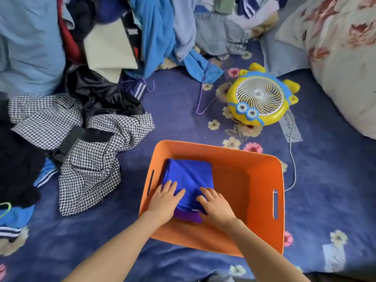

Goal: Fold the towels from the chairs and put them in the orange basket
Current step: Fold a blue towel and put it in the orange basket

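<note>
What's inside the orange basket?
In the orange basket, on its left, lies a folded blue towel, with the left hand and right hand pressing on it. A purple cloth peeks out underneath; the rest is covered.

Basket (223,148) on a bedsheet (175,119), folded towel (191,174) in its left half atop a second towel (187,216), left hand (164,202) and right hand (217,206) resting on top — fan (259,98) behind to the right, hanger (201,98) left of it, clothes heap (81,129) left and behind.
</note>
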A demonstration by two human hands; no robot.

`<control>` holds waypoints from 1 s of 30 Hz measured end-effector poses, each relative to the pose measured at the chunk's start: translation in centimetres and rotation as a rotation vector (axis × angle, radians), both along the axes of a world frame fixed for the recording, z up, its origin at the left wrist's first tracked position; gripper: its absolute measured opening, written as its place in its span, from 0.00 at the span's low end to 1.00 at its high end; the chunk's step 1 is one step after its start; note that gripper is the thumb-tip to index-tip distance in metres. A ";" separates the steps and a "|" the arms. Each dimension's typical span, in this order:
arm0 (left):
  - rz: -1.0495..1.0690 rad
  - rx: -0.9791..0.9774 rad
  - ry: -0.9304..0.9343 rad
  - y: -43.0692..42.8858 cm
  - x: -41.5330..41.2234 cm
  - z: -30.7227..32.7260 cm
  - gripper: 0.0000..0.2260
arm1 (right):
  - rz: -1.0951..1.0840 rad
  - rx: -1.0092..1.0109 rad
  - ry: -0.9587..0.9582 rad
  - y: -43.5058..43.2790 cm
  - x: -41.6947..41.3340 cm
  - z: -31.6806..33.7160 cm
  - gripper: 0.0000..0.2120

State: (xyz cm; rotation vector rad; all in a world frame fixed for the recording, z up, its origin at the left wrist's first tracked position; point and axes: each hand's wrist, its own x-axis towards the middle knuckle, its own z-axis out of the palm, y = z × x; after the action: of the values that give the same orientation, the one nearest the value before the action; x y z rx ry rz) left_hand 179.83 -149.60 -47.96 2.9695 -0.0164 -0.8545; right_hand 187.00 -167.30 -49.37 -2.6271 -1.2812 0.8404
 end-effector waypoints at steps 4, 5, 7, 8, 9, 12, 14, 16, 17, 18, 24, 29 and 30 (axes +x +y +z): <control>0.084 0.001 0.443 -0.3 -2.3 -4.5 0.30 | 0.120 -0.292 0.222 0.0 -1.8 -4.0 0.28; 0.101 -0.007 0.464 -0.3 -2.3 -5.1 0.29 | 0.123 -0.301 0.230 0.1 -2.0 -4.4 0.28; 0.132 -0.018 0.479 -0.5 -1.6 -5.5 0.27 | 0.120 -0.296 0.237 0.3 -1.8 -4.7 0.26; 0.133 -0.018 0.481 -0.5 -1.2 -5.5 0.25 | 0.137 -0.307 0.236 0.4 -1.5 -4.7 0.25; 0.130 -0.019 0.477 -0.5 -0.8 -5.3 0.24 | 0.157 -0.324 0.231 0.4 -1.2 -4.6 0.24; 0.124 -0.026 0.453 -0.3 0.0 -4.2 0.19 | 0.147 -0.330 0.214 0.7 -0.3 -3.4 0.22; 0.123 -0.048 0.427 -0.2 0.0 -3.3 0.17 | 0.085 -0.301 0.205 0.8 0.1 -2.1 0.22; 0.125 -0.079 0.374 0.0 -0.4 -2.1 0.16 | -0.007 -0.256 0.178 0.6 0.2 -0.6 0.22; 0.127 -0.098 0.341 0.2 -0.7 -1.7 0.15 | -0.049 -0.239 0.161 0.3 0.3 0.0 0.22; 0.133 -0.116 0.301 0.3 -1.0 -1.1 0.15 | -0.081 -0.230 0.142 -0.2 0.2 0.9 0.22; 0.296 -0.258 0.088 1.0 -4.0 3.1 0.14 | -0.159 -0.265 0.019 -3.7 -0.5 6.3 0.19; 0.492 -0.293 -0.108 1.7 -7.6 6.8 0.13 | -0.088 -0.228 -0.086 -4.3 -0.8 10.1 0.18; 0.506 -0.274 -0.141 1.8 -8.3 7.5 0.13 | -0.066 -0.217 -0.092 -4.1 -0.7 10.5 0.18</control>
State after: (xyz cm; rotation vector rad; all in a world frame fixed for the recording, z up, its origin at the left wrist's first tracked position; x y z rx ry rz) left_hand 171.51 -147.77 -40.49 2.5844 0.5402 -0.5264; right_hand 186.28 -171.42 -38.83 -2.8900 -1.1759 0.9057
